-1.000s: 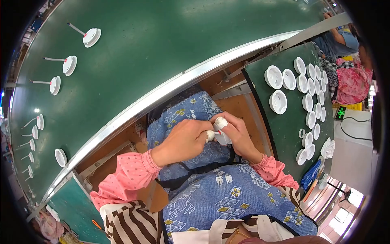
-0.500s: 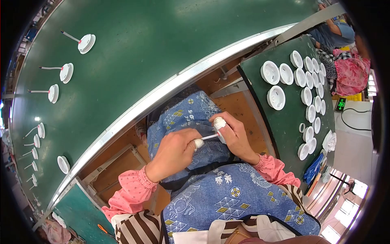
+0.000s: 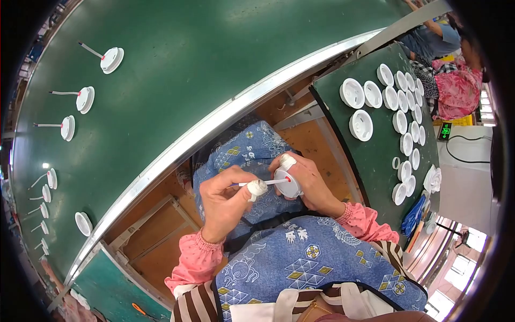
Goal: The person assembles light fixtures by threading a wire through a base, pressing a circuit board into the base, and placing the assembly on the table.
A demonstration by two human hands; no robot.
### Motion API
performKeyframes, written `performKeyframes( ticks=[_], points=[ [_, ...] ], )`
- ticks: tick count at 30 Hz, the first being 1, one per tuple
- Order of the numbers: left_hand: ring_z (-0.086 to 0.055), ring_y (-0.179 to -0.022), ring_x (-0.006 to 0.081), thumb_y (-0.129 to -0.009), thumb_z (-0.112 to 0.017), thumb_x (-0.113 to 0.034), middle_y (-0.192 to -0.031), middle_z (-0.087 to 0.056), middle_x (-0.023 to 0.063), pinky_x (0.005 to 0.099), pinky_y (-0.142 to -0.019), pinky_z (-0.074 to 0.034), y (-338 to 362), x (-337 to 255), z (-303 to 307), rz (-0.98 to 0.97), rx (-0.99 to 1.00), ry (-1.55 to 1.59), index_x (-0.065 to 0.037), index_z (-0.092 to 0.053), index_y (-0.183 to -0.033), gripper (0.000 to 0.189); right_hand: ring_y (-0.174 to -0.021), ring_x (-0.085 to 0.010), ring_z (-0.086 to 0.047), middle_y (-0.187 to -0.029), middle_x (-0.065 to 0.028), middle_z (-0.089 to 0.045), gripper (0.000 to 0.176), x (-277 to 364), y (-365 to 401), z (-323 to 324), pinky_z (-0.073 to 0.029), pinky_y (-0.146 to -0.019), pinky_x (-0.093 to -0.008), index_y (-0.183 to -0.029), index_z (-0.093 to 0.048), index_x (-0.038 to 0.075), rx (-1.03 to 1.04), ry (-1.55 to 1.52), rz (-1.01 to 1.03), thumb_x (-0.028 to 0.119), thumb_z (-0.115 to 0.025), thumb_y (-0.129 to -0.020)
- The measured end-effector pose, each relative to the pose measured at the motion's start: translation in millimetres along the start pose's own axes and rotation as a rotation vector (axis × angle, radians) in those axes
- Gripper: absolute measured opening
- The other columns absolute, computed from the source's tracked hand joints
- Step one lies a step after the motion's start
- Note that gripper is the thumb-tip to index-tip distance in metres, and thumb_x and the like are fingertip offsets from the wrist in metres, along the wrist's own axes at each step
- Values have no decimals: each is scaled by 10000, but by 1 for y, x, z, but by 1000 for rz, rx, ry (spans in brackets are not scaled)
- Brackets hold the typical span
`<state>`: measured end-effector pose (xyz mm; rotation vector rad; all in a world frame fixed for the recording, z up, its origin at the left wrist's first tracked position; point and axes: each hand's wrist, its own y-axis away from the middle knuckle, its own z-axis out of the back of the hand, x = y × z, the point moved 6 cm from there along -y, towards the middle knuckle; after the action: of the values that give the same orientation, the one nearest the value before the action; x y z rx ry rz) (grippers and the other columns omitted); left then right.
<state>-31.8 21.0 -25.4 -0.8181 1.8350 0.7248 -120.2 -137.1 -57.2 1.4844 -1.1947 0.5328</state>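
Note:
Over my lap, my right hand (image 3: 307,182) grips a white round plastic housing (image 3: 288,185) by its edge, with its flat face turned toward me. A red spot marks where a white cable (image 3: 276,182) comes out of that face. The cable runs left to my left hand (image 3: 222,201), whose thumb and index finger close around it. White tape wraps the left thumb and a digit of the right hand. The cable's far end shows partly behind the taped left thumb.
Left, on the green table (image 3: 177,70), stand several housings with cables (image 3: 112,60) and one open white cup (image 3: 83,224). A metal rail (image 3: 225,110) edges it. Several white cups (image 3: 361,125) sit on the right-hand table, near co-workers (image 3: 456,94).
My left hand has turned upward, its fingers loosening and the thumb now showing. The housing has tilted so that its flat face is visible. The view has shifted slightly.

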Motion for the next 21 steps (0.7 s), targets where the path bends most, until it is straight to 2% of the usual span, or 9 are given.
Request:
performKeyframes(
  ticks=[3, 6, 7, 9, 12, 14, 15, 19, 21],
  points=[
    [-528, -556, 98, -912, -730, -114, -816, -609, 75, 226, -493, -406, -1, 4, -4, 11, -17, 163, 10, -664, -916, 141, -661, -118, -640, -858, -73, -648, 329, 1, 1, -6, -438, -483, -221, -1070, -600, 33, 3, -25, -18, 327, -469, -1004],
    [-612, -704, 108, -934, -711, -127, -922, -639, 94, 239, -557, -472, -9, 17, -11, -86, 40, 430, 22, -671, -958, 155, -645, -100, -635, -823, -51, -640, 333, -1, 3, -9, -420, -462, -218, -1050, -608, 49, -39, -51, -18, 353, -471, -1038],
    [-641, -768, 174, -950, -698, -204, -983, -628, 109, 301, -645, -515, -13, 17, -16, -129, 115, 450, -4, -653, -988, 208, -646, -102, -636, -824, -49, -639, 328, -1, 3, -10, -420, -460, -219, -1052, -608, 51, -58, -65, -18, 349, -471, -1038],
    [-647, -810, 229, -954, -692, -217, -974, -619, 115, 358, -721, -522, -17, 18, -30, -139, 27, 581, -21, -642, -995, 206, -649, -99, -631, -822, -44, -633, 311, 1, 5, -14, -418, -463, -215, -1052, -609, 53, -95, -90, -29, 333, -474, -1035],
    [-639, -818, 297, -972, -654, -193, -890, -584, 92, 435, -849, -499, -18, 17, -35, -60, 138, 731, -62, -570, -1028, 166, -655, -84, -608, -819, -30, -623, 277, 5, 5, -17, -420, -486, -206, -1047, -614, 55, -110, -102, -21, 296, -477, -1028],
    [-616, -717, 265, -973, -635, -157, -815, -533, 45, 438, -884, -475, -12, 18, -37, 41, 185, 770, -87, -535, -1020, 130, -660, -71, -588, -818, -22, -617, 257, -7, 2, -14, -427, -510, -202, -1048, -616, 55, -78, -94, 27, 268, -475, -1022],
    [-496, -588, 158, -999, -576, -142, -760, -494, 18, 347, -675, -433, -13, 10, -39, 62, 197, 741, -99, -514, -1025, 80, -660, -70, -576, -817, -19, -615, 246, -8, 2, -15, -430, -528, -207, -1041, -620, 46, -83, -78, 29, 249, -484, -1014],
    [-275, -540, 65, -1016, -472, -99, -714, -411, -11, 271, -567, -269, -10, 19, -32, 200, -8, 722, -118, -516, -1019, 49, -663, -76, -548, -809, -20, -610, 208, -12, -5, -10, -442, -586, -239, -1013, -638, 8, -113, 148, 136, 174, -517, -978],
    [-288, -552, 77, -1026, -485, -103, -702, -405, -13, 284, -570, -285, -7, 32, -26, 220, -120, 712, -110, -485, -991, 36, -681, -89, -550, -794, -33, -604, 186, -15, -18, -4, -450, -616, -269, -981, -648, -24, -146, 300, 235, 126, -543, -945]
  ],
)
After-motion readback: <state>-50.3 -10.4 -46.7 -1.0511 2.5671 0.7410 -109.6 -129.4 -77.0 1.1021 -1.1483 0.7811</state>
